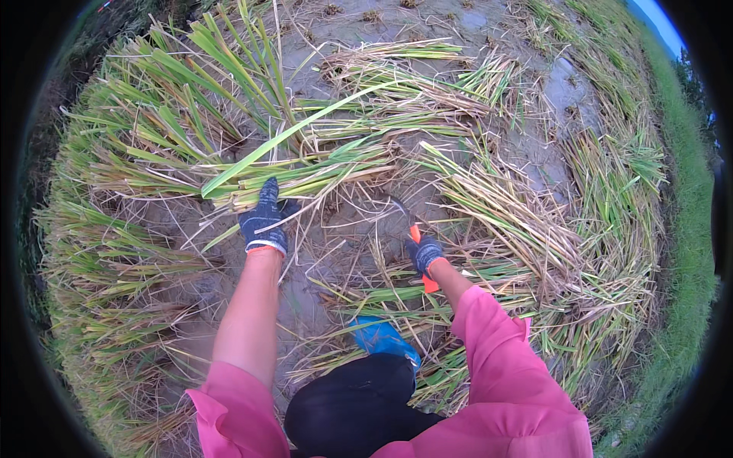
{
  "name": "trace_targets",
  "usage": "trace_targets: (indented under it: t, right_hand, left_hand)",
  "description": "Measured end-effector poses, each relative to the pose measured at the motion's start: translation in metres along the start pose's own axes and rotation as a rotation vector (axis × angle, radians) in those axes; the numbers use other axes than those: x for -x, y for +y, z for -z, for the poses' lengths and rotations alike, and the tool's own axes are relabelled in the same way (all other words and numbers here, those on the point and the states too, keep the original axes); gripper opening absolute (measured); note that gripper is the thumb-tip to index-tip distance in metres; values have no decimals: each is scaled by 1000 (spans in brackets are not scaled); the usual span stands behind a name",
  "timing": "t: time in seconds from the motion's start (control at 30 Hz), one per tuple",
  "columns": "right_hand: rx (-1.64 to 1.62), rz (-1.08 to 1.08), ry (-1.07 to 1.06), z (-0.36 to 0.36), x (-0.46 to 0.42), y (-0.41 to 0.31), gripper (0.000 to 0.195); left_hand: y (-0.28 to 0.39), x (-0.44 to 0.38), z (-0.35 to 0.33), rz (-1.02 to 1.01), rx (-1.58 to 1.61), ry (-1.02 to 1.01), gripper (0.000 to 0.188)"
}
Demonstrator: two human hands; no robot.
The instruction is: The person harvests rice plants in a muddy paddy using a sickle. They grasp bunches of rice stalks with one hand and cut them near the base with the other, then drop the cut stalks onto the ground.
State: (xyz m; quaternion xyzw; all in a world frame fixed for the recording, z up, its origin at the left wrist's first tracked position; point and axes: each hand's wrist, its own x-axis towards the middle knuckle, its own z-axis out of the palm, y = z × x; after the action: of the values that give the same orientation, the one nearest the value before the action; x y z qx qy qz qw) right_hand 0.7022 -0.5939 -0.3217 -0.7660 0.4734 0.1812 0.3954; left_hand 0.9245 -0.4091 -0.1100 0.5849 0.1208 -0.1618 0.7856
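My left hand (264, 222), in a dark blue knitted glove, grips a bundle of cut rice stalks (338, 166). The thumb lies over the stalks, while the other fingers are mostly hidden. The bundle slants up to the right, low over the mud, with one long green leaf (303, 133) crossing above it. My right hand (425, 253), gloved alike, is closed around the orange handle of a sickle (414, 232). Its curved dark blade (401, 207) points up and left, to the right of the bundle, over muddy ground strewn with straw.
Standing rice plants (114, 257) fill the left side. Cut stalks (504, 212) lie in piles to the right and ahead (395, 86). Wet mud (309, 303) shows between them. My blue boot (383, 338) is below the sickle. A grass strip (687, 240) borders the far right.
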Motion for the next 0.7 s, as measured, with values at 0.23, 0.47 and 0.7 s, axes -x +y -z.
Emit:
trace_targets:
  t: [0.23, 0.47, 0.7]
  right_hand:
    - [-754, -218, 57, 27, 107, 86, 44]
    - [34, 211, 323, 98, -39, -41, 45]
    - [156, 120, 203, 58, -26, -30, 44]
  left_hand:
    - [-59, 36, 36, 136, 190, 30, 34]
    - [-71, 67, 36, 106, 94, 25, 31]
    - [-57, 61, 60, 83, 142, 124, 36]
